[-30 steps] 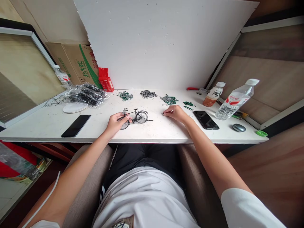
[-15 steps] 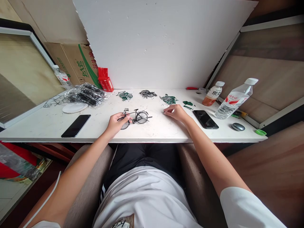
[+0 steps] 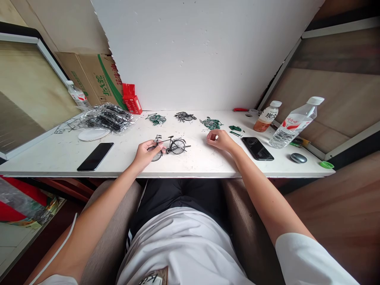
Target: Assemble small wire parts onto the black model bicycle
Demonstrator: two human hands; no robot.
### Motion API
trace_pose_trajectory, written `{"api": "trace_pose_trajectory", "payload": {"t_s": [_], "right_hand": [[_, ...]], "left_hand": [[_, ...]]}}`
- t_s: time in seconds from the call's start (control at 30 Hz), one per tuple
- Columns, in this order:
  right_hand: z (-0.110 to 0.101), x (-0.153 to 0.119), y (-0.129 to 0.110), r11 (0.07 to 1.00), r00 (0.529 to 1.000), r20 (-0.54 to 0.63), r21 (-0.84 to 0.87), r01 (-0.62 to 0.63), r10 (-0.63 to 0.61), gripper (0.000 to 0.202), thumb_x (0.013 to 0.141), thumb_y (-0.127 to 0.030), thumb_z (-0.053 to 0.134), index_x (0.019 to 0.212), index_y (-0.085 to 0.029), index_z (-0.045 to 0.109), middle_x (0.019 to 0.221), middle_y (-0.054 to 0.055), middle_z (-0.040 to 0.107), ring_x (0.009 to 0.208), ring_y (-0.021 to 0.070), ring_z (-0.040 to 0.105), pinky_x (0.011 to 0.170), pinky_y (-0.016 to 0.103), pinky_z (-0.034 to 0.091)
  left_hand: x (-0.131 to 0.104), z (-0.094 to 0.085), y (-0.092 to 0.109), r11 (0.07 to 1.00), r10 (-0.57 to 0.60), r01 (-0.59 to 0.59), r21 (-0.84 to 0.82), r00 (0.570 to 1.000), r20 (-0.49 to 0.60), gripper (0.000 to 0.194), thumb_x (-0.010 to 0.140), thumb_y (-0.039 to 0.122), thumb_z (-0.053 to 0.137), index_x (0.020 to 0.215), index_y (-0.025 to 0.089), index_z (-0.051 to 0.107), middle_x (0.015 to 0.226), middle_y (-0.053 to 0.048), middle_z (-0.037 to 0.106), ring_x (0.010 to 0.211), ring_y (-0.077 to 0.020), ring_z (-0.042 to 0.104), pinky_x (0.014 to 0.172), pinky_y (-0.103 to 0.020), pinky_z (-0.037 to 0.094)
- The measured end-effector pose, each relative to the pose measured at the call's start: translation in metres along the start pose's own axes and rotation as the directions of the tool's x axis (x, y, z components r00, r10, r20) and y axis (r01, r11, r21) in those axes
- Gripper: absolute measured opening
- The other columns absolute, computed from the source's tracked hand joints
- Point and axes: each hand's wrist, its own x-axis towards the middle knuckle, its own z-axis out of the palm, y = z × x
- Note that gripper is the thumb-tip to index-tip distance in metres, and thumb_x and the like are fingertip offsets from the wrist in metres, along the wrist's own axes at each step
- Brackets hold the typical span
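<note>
A black model bicycle point(image 3: 175, 146) stands upright on the white table. My left hand point(image 3: 146, 153) is closed on its front end, with fingers and thumb around the front wheel area, hiding part of that wheel. Further right, my right hand point(image 3: 219, 140) rests low over the table with thumb and fingers curled into a pinch. A small dark bit shows at its fingertips, too small to name. Just beyond this hand lies a pile of green model parts point(image 3: 211, 123). Small green pieces point(image 3: 235, 128) sit to its right.
Behind the bicycle lie black parts point(image 3: 184, 116) and green parts point(image 3: 156, 119). A plastic bag of black parts point(image 3: 108, 118), a white disc point(image 3: 94, 135) and a phone point(image 3: 95, 156) are left. Right are another phone point(image 3: 257, 148), bottles point(image 3: 297, 124) and a mouse point(image 3: 298, 158).
My right hand has shifted slightly right and its fingers have curled further inward. My left hand stays on the bicycle, which has hardly moved.
</note>
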Motion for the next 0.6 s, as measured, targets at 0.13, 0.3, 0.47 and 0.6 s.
{"api": "trace_pose_trajectory", "payload": {"t_s": [0.13,0.3,0.47,0.6], "right_hand": [[0.0,0.0002,-0.0011,1.0,1.0,0.006,-0.004,0.012,-0.012,0.009,0.085,-0.028,0.071,0.086,-0.021,0.077,0.087,0.005,0.079,0.078,0.0198,0.068,0.076,0.03,0.052],[0.0009,0.0005,0.0016,1.0,1.0,0.005,-0.018,-0.004,0.004,0.011,0.085,-0.026,0.071,0.086,-0.02,0.079,0.088,0.006,0.081,0.081,0.0211,0.071,0.08,0.031,0.052],[0.0013,0.0006,0.0017,0.996,0.997,-0.021,-0.06,-0.07,0.069,0.008,0.081,-0.021,0.071,0.085,-0.019,0.078,0.087,0.006,0.08,0.079,0.0211,0.071,0.078,0.03,0.051],[0.0003,0.0002,0.0006,0.994,0.998,-0.02,-0.087,-0.068,0.066,0.008,0.081,-0.02,0.07,0.085,-0.018,0.077,0.087,0.007,0.08,0.079,0.0205,0.07,0.076,0.03,0.049]], "left_hand": [[0.0001,0.0001,0.0001,1.0,-0.004,0.004,0.002,1.0,-0.005,0.061,0.076,0.064,0.092,0.109,0.015,0.079,0.097,-0.014,0.084,0.093,-0.0296,0.081,0.101,-0.044,0.06],[-0.0002,0.0006,0.0014,1.0,-0.003,0.003,0.005,1.0,-0.01,0.062,0.076,0.065,0.092,0.108,0.014,0.079,0.1,-0.016,0.084,0.089,-0.0288,0.08,0.099,-0.044,0.061],[0.0001,-0.0006,0.0002,1.0,0.002,-0.002,0.023,1.0,-0.005,0.062,0.077,0.065,0.091,0.109,0.013,0.078,0.099,-0.015,0.084,0.093,-0.0294,0.081,0.1,-0.044,0.061],[0.0006,-0.001,-0.0012,1.0,0.01,-0.01,0.022,1.0,0.0,0.061,0.078,0.063,0.09,0.11,0.013,0.078,0.098,-0.015,0.084,0.093,-0.0288,0.08,0.101,-0.044,0.06]]}}
